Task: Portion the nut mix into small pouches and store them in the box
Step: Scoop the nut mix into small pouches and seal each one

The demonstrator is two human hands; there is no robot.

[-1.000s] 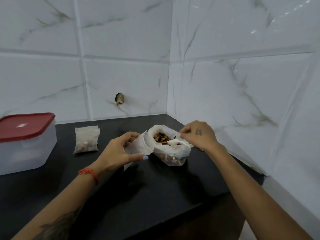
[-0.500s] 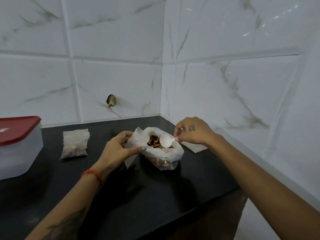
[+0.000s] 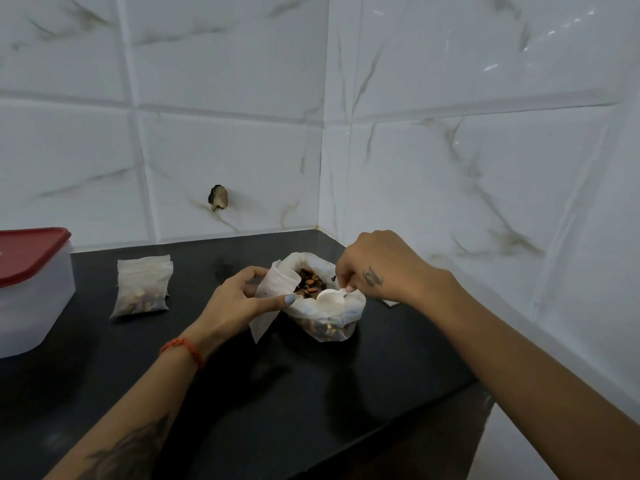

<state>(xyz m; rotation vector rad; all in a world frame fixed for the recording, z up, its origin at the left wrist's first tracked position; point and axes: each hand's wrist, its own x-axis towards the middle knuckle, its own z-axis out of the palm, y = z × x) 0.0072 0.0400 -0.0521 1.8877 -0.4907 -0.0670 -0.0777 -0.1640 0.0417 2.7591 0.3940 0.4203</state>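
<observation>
Left hand (image 3: 239, 299) fingers curled, pinching; right hand (image 3: 377, 268) knuckles up, fingers seemingly pinched; both forearms extended

The light is dim and cool, flat over the whole scene. The glossy marble-look wall tiles (image 3: 485, 98) carry small bright glints near the upper right, so light seems to come from above and to the right. The dark desk (image 3: 311, 393) soaks up most of it and shows only soft, blurred shadows under the forearms and beside the bag of nut mix (image 3: 325, 306). Wide-angle distortion bends the tile joints, most strongly toward the frame edges. Focus is fair in the middle; the white spoon (image 3: 330, 297) looks slightly smeared, and the forearms at the bottom edge are soft.
</observation>
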